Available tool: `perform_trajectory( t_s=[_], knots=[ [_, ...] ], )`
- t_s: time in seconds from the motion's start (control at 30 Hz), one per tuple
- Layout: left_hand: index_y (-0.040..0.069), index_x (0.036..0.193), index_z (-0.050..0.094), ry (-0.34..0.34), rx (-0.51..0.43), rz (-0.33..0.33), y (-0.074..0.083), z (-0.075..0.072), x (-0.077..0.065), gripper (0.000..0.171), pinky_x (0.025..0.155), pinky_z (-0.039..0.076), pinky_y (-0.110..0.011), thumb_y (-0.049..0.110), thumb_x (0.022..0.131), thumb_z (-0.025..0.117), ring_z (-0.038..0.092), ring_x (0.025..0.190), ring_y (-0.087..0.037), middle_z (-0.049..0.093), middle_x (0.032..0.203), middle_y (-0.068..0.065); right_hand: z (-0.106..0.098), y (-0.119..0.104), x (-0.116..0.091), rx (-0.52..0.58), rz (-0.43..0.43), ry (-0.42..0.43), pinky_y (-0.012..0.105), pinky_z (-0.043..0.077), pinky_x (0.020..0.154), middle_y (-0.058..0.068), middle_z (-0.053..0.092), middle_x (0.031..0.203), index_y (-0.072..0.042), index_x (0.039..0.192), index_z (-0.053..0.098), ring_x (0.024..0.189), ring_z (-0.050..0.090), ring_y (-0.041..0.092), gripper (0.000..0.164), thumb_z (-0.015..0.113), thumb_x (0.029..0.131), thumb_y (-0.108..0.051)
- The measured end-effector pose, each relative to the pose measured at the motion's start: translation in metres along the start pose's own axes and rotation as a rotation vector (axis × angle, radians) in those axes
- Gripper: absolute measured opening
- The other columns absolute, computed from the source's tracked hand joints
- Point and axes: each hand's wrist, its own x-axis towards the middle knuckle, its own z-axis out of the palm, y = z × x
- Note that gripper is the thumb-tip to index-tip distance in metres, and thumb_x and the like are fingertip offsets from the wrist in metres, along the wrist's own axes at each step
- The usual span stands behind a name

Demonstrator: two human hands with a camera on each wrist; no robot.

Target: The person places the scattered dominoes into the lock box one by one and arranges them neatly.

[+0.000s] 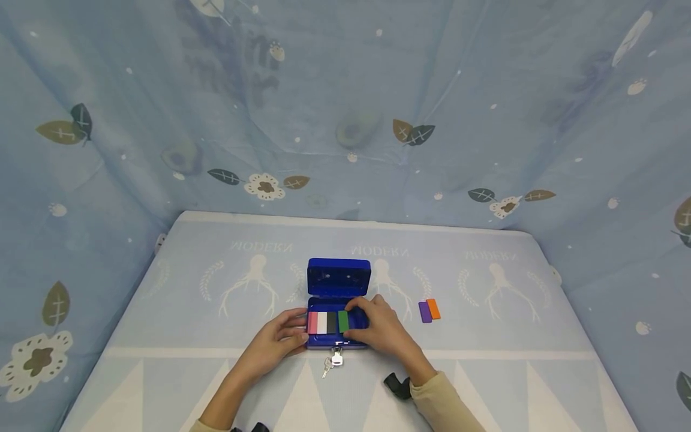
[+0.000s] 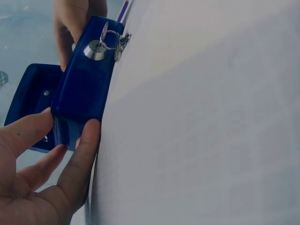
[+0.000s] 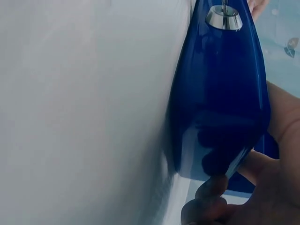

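I see the right hand (image 1: 380, 327) pinching a green rectangular block (image 1: 343, 322) inside an open, glossy blue box (image 1: 323, 341), partly hiding its right end; the left hand (image 1: 278, 339) rests relaxed fingers against the left end. On the pale-blue printed cloth (image 1: 162, 312) I read MODERN, upside down, three times. The cloth's far edge lies beyond the raised blue lid (image 1: 339, 264).

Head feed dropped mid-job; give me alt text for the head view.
Right hand pinching a green block inside an open blue box, beside pink, white and black blocks, while the left hand touches the box's left side. Keys show at its front; purple and orange blocks lie to the right.
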Motion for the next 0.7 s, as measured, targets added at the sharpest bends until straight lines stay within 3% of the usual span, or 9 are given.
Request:
perform_trajectory(
  t_s=[0.27, 0.7],
  knots=[
    [-0.003, 0.146, 0.042, -0.003, -0.013, -0.008, 0.0030, 0.0001, -0.0010, 0.060, 0.087, 0.059, -0.036, 0.008, 0.094, 0.070, 0.057, 0.118, -0.035, 0.049, 0.137, -0.026, 0.0072, -0.0025, 0.0034, -0.116, 0.025, 0.009, 0.032, 0.039, 0.062, 0.005, 0.042, 0.094, -0.024, 0.114, 0.064, 0.078, 0.044, 0.020, 0.045, 0.087, 0.078, -0.036],
    [-0.005, 0.146, 0.042, -0.013, -0.013, -0.001, 0.0029, -0.0002, -0.0011, 0.059, 0.087, 0.059, -0.036, 0.006, 0.094, 0.069, 0.056, 0.118, -0.036, 0.049, 0.137, -0.028, 0.0096, -0.0069, 0.0033, -0.172, 0.044, 0.029, 0.030, 0.038, 0.059, 0.005, 0.040, 0.094, -0.026, 0.114, 0.064, 0.075, 0.044, 0.022, 0.047, 0.088, 0.076, -0.039]
  ],
)
